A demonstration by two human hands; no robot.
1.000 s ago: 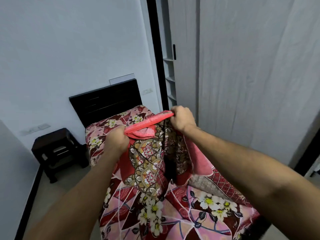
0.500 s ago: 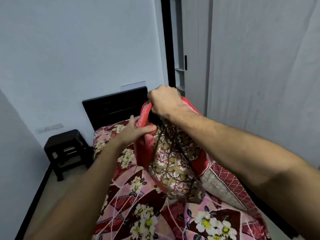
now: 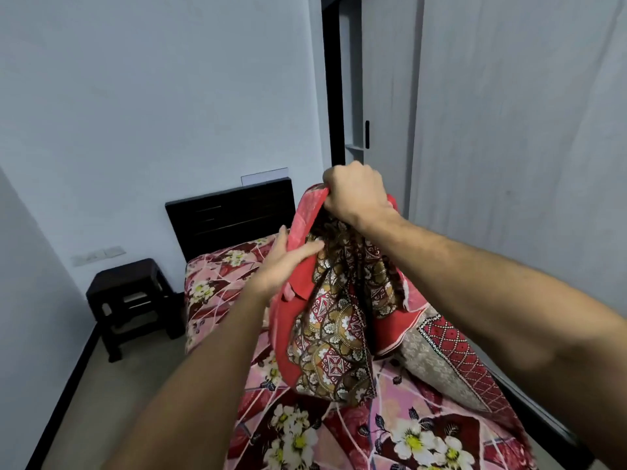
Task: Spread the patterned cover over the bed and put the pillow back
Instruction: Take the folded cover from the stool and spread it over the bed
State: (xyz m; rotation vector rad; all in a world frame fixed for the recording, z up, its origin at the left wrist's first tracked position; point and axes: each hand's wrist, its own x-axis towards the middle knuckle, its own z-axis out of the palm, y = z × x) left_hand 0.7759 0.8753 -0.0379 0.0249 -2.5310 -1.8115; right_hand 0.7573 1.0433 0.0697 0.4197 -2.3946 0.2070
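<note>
The patterned cover [image 3: 334,337], red-bordered with a brown and gold print, hangs bunched above the bed [image 3: 339,432], and its lower end rests on the pink floral sheet. My right hand [image 3: 356,195] is a fist clamped on the cover's top edge, held high. Lower and to the left, my left hand [image 3: 286,266] pinches the red border between thumb and stretched fingers. A grey pillow [image 3: 441,361] with a red diamond-pattern band lies on the bed's right side, partly under the cover.
A dark headboard [image 3: 230,215] stands against the far wall. A dark low stool [image 3: 130,300] sits left of the bed, with bare floor [image 3: 101,401] in front of it. Pale wardrobe doors [image 3: 509,164] run close along the bed's right side.
My right hand has lifted the cover's edge higher, so the cloth hangs in a bunch. My left hand left its fist grip and now pinches the red border lower down.
</note>
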